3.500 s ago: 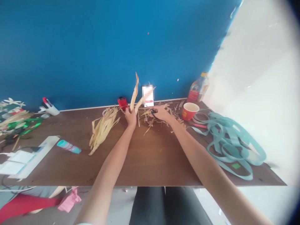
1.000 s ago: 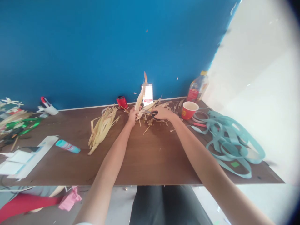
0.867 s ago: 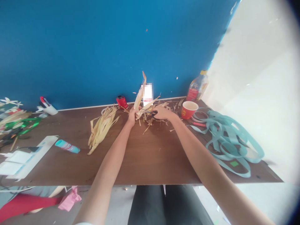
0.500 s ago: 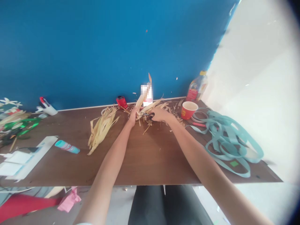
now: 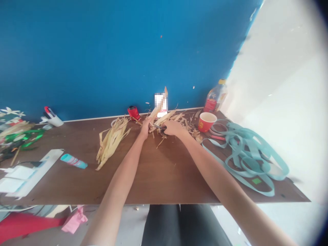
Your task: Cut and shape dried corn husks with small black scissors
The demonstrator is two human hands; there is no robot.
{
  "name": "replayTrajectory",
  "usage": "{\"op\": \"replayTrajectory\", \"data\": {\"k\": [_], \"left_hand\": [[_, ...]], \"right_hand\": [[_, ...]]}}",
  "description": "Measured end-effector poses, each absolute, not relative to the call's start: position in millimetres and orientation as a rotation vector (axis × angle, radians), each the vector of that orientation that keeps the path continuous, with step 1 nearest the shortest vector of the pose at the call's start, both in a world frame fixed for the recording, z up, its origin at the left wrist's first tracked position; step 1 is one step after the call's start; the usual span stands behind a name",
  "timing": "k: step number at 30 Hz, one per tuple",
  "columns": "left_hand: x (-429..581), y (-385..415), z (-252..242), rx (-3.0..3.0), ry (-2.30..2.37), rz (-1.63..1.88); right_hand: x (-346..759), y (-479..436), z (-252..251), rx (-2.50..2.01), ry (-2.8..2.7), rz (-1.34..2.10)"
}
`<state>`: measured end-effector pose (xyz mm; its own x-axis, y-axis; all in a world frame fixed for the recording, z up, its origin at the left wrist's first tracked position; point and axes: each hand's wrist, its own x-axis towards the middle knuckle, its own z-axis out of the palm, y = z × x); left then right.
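Observation:
In the head view, my left hand (image 5: 146, 127) is closed on the lower end of a dry corn husk (image 5: 156, 111), whose pointed tip stands up toward the wall. My right hand (image 5: 174, 127) grips scissors (image 5: 157, 126) by the handles. Their blades point left, at the husk's base beside my left fingers; whether they touch it is too small to tell. Husk scraps (image 5: 189, 125) lie behind and right of my right hand. A bundle of pale husks (image 5: 113, 141) rests on the table left of my left hand.
On the brown table (image 5: 159, 181) are a red paper cup (image 5: 205, 123), a clear bottle (image 5: 215, 96), coiled teal ribbon (image 5: 258, 159), a red roll-like object (image 5: 133, 112), a blue tube (image 5: 74, 161) and a power strip (image 5: 38, 172). The blue wall (image 5: 102, 58) rises behind.
The upright husk's tip has dropped slightly and shifted a little right. My right hand with the scissors has moved slightly left, toward my left hand. Both holds stay the same.

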<state>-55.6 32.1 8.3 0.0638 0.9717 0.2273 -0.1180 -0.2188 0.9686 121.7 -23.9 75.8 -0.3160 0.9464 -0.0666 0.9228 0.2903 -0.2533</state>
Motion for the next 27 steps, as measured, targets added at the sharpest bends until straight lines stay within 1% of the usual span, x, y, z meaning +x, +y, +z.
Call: {"op": "replayTrajectory", "data": {"k": [6, 17, 27], "left_hand": [[-57, 36, 2, 1.356, 0.900, 1.397], [-57, 42, -6, 1.355, 0.842, 1.434], [-54, 36, 3, 1.324, 0.833, 1.445]], "right_hand": [[114, -27, 76, -1.809, -2.426, 0.279], [108, -29, 68, -1.805, -2.400, 0.230], [104, -30, 68, -1.833, -2.403, 0.205]]}}
